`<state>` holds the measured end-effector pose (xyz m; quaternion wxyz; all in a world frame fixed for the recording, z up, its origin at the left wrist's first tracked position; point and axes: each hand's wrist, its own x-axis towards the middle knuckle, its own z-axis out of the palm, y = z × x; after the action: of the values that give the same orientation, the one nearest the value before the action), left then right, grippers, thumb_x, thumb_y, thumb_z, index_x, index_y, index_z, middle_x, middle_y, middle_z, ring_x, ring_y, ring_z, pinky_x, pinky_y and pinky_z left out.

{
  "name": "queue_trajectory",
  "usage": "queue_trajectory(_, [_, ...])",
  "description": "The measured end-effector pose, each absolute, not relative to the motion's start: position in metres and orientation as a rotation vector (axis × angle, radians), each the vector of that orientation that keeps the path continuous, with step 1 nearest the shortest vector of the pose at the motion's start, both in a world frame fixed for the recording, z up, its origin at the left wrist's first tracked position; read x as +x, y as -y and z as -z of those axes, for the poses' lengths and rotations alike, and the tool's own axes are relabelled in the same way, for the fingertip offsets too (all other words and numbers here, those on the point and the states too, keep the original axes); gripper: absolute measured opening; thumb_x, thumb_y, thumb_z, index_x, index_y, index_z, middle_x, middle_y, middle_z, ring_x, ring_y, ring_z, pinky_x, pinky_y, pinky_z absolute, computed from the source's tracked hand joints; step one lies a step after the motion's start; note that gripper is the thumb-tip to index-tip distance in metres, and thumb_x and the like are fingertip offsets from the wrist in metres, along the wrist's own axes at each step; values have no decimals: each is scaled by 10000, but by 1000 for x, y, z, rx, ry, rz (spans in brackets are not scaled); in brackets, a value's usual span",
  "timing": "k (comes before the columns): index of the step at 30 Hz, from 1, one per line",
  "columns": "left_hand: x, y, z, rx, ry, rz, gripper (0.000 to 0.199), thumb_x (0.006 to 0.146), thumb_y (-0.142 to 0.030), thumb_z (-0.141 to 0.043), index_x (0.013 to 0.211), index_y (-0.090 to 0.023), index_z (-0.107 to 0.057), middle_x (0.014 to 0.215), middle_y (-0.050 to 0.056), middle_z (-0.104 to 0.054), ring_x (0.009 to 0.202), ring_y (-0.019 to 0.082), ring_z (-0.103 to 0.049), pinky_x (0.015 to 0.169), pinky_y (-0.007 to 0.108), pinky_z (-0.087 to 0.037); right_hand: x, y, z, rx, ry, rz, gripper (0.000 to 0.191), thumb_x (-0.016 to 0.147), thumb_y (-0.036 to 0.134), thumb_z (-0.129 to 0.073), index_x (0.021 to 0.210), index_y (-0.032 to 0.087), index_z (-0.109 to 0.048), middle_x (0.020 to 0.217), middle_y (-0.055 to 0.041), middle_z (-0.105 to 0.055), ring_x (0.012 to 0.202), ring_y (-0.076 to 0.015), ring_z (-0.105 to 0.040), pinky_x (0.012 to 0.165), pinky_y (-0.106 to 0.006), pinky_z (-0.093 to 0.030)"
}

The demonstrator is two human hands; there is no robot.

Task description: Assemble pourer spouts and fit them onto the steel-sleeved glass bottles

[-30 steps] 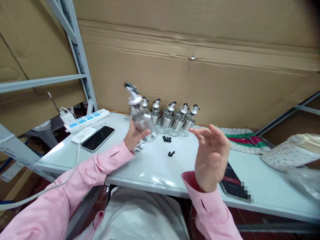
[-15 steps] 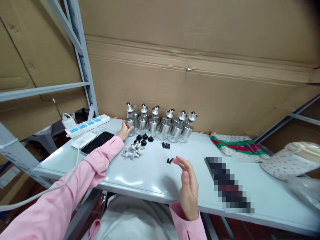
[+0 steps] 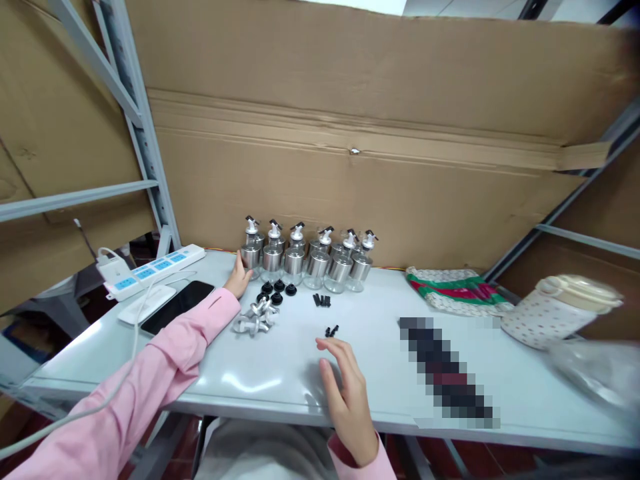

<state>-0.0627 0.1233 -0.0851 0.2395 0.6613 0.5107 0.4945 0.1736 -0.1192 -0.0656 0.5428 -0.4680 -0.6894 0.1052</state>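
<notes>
My left hand [image 3: 238, 279] is at the left end of a row of glass oil bottles with steel bands. It is curled around the near left side of the end bottle [image 3: 251, 256], fingers at its side and thumb in front. White pourer tops with dark flip caps [image 3: 275, 229] sit on the front bottles. My right hand [image 3: 347, 390] hovers over the table's front edge, open, thumb and fingers apart, with nothing in it. Just beyond its fingertips lie small black pieces [image 3: 331, 331]. Several black stoppers [image 3: 279, 287] and silver-grey pourer parts [image 3: 256, 316] lie before the bottles.
More short black pieces [image 3: 322, 301] lie at mid-table. At the left are a power strip [image 3: 155, 270], a phone [image 3: 177, 307] and a white cable crossing my sleeve. A patterned cloth [image 3: 457, 291], a dotted container [image 3: 555, 310] and a pixelated dark item [image 3: 445, 370] occupy the right.
The view has tilted up and shifted, so the table things appear further left. My right hand has turned more palm-down, with its fingers more spread. My left hand remains at the end bottle.
</notes>
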Motion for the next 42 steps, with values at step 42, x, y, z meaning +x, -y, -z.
queue_trajectory(42, [-44, 96, 25, 2685, -1248, -1574, 131, 809, -222, -542, 896, -180, -454, 805, 30, -614, 844, 161, -611, 734, 258, -464, 167, 125, 82, -917, 1338, -15, 245, 789, 14, -456, 920, 176, -585, 681, -9, -538, 635, -128, -525, 594, -290, -419])
